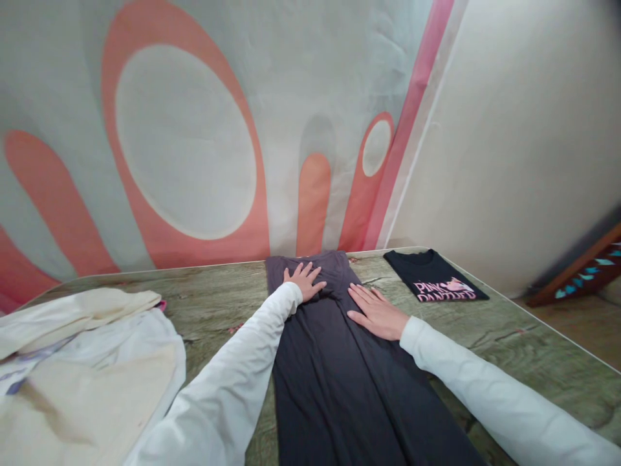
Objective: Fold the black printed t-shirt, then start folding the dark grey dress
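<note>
A long dark garment (339,382) lies stretched along the table, running from the far edge toward me. Its far end is a slightly lighter, purplish-grey part with creases around the middle. My left hand (305,282) rests on that far part, palm down with fingers spread. Lower and to the right, my right hand (376,312) lies flat on the garment's right edge, fingers stretched out. Neither hand grips the cloth. The near end of the garment runs out of view at the bottom.
A folded black T-shirt (431,272) with pink lettering lies at the far right of the wood-patterned table (218,291). White and cream clothes (97,362) are heaped on the left. Behind the table stands a printed wall covering (281,97). A dark brown object (577,278) is beyond the right edge.
</note>
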`<action>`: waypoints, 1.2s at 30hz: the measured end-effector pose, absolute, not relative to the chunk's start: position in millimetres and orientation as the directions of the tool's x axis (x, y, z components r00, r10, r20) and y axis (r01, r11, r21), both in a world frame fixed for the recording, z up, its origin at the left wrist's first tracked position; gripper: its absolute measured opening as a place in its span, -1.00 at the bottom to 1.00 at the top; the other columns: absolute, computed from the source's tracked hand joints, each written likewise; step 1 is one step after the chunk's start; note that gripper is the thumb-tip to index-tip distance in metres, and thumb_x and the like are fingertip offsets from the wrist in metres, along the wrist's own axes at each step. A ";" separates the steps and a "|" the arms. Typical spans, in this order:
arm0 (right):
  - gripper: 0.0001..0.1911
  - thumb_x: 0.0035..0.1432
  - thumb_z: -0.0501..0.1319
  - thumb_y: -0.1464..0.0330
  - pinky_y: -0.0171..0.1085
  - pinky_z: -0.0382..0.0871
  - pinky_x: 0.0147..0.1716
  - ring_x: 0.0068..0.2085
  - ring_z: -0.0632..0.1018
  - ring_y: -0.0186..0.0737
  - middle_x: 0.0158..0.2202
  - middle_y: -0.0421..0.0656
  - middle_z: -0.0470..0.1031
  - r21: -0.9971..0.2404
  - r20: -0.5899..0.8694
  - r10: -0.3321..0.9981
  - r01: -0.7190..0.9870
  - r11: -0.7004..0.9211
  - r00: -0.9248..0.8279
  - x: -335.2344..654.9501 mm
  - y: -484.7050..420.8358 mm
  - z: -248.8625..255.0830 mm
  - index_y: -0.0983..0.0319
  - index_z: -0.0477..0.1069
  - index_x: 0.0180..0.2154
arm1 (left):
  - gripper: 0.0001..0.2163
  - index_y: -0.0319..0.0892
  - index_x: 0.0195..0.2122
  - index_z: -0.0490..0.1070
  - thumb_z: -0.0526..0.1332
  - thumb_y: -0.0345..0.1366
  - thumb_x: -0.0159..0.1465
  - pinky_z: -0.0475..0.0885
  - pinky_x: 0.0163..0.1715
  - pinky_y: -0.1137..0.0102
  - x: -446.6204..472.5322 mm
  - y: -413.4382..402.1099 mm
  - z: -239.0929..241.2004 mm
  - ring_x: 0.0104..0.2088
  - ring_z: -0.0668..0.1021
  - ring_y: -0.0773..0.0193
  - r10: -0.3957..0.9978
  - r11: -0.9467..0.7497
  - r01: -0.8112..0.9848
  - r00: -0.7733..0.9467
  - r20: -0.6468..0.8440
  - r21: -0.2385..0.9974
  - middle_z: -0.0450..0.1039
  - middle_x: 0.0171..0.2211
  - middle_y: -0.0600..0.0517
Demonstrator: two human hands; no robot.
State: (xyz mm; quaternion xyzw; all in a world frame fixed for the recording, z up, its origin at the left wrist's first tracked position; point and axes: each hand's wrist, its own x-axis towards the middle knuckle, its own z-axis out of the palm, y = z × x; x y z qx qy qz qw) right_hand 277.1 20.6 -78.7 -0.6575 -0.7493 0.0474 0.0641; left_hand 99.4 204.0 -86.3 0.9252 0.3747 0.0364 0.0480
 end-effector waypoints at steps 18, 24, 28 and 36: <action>-0.64 0.14 -0.02 0.23 -0.17 0.20 -0.07 -0.11 0.42 -0.18 -0.13 -0.04 0.43 -0.469 0.385 0.922 0.869 0.159 0.039 295.9 84.1 -83.0 0.25 0.38 -0.13 | -0.53 0.04 0.19 -0.14 -0.33 0.00 0.27 -0.11 0.06 -0.02 68.8 213.3 -67.0 0.20 -0.06 0.19 0.710 -0.697 0.675 0.697 0.100 0.244 -0.12 0.21 0.06; -0.71 0.07 0.07 0.31 -0.26 0.29 -0.24 -0.29 0.47 -0.23 -0.26 -0.07 0.48 -0.509 0.394 0.914 0.851 0.129 0.098 324.2 127.3 -87.6 0.27 0.45 -0.22 | -0.54 0.05 0.18 -0.09 -0.24 -0.01 0.27 -0.06 0.06 0.00 48.0 166.1 -68.8 0.19 -0.01 0.14 0.635 -0.772 0.626 0.765 0.103 0.108 -0.12 0.21 0.04; -0.77 0.02 0.12 0.29 -0.26 0.27 -0.22 -0.28 0.46 -0.22 -0.33 -0.10 0.48 -0.500 0.386 0.920 0.853 0.149 0.066 319.9 132.2 -92.7 0.25 0.50 -0.35 | -0.54 0.07 0.18 -0.09 -0.20 0.00 0.26 -0.03 0.06 0.03 37.8 147.2 -76.3 0.19 -0.01 0.12 0.647 -0.762 0.642 0.754 0.113 0.085 -0.14 0.22 0.04; -0.70 0.08 0.00 0.29 -0.27 0.25 -0.23 -0.28 0.43 -0.22 -0.33 -0.06 0.46 -0.508 0.445 0.875 0.858 0.070 0.192 321.3 133.6 -96.6 0.31 0.43 -0.35 | -0.52 0.07 0.17 -0.07 -0.20 0.04 0.24 0.00 0.05 0.03 33.3 143.3 -84.7 0.17 0.02 0.09 0.616 -0.784 0.619 0.766 0.186 0.048 -0.04 0.19 0.04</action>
